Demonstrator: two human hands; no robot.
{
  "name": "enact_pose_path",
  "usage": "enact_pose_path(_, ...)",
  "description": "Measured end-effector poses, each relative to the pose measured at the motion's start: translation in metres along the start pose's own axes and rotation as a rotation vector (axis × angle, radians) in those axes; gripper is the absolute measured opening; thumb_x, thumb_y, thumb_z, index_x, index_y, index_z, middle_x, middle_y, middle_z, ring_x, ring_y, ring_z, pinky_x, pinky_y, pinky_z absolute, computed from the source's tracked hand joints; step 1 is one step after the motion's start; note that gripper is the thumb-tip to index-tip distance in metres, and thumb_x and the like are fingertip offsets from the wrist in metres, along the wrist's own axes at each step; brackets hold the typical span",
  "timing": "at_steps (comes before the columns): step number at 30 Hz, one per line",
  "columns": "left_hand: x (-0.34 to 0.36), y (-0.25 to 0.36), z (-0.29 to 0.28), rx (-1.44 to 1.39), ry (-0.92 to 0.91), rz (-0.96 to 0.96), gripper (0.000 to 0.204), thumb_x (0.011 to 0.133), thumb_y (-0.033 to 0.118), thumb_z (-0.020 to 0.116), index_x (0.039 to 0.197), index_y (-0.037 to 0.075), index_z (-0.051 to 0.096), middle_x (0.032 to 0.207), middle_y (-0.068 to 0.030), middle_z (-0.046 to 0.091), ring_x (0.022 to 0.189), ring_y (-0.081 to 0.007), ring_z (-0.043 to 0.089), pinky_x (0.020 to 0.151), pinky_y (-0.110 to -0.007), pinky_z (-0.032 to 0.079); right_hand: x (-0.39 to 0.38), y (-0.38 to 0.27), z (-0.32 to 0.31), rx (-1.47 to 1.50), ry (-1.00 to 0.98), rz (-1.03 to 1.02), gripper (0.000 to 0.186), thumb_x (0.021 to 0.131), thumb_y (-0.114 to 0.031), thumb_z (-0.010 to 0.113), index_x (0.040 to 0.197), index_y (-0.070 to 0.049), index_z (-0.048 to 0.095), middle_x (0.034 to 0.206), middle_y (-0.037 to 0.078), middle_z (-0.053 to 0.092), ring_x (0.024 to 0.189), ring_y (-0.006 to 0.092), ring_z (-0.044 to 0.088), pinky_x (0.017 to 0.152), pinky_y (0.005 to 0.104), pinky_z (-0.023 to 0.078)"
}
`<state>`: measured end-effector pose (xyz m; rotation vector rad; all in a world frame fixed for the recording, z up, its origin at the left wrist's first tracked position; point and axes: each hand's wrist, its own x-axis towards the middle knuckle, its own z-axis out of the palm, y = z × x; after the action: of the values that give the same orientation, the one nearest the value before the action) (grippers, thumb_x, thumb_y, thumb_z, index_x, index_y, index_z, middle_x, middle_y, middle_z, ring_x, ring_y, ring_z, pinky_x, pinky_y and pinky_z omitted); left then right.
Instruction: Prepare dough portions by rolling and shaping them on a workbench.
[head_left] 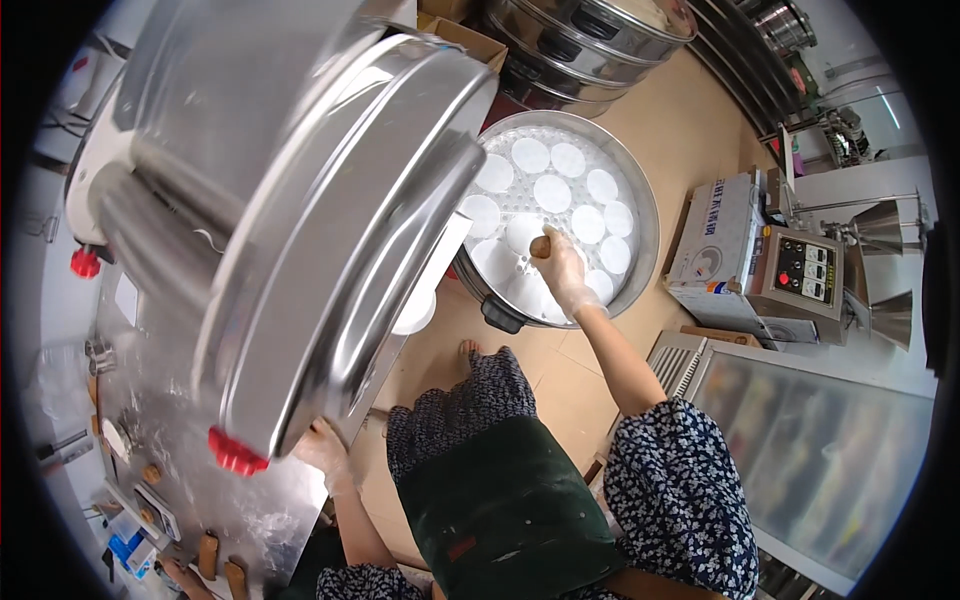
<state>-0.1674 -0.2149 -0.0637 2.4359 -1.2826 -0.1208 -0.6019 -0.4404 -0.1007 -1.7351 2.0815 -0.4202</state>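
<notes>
Right hand (565, 275): nearer; I pinch the brown lump (540, 247) over the steamer tray's (647, 215) near half.
Brown lump: roundish, no clear long axis, at my fingertips.
Paper rounds (552, 193): beyond it, inside the tray.
Left hand (322, 445): left of the tray; grip unclear.

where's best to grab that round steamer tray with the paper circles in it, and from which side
Probably the black handle on the near-left of the steamer tray, coming from the person's side: it juts outward from the round wall. A matching handle opposite isn't visible.
</notes>
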Motion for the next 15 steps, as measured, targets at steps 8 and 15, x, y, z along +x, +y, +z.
enact_pose_path(8,-0.016,-0.053,0.000,-0.098,-0.040,-0.369,0.030,0.089,0.017,0.060,0.099,-0.010,0.068,0.098,-0.0265,0.070,0.086,-0.0388,0.067,0.073,-0.046,0.053,0.048,0.007,0.054,-0.161,-0.165,0.091,0.039,0.081,-0.011,0.067,0.119,-0.007,0.058,0.110,0.014,0.064,0.107,0.0337,0.061,0.087,0.0431,0.053)
enact_pose_path(15,-0.027,-0.055,0.007,-0.133,-0.012,-0.438,0.029,0.089,0.020,0.061,0.099,-0.007,0.069,0.098,-0.0217,0.072,0.085,-0.0326,0.068,0.073,-0.044,0.053,0.020,0.013,0.032,-0.013,0.004,0.044,0.057,0.085,-0.016,0.071,0.137,-0.007,0.051,0.125,0.017,0.061,0.118,0.0359,0.056,0.095,0.0432,0.050)
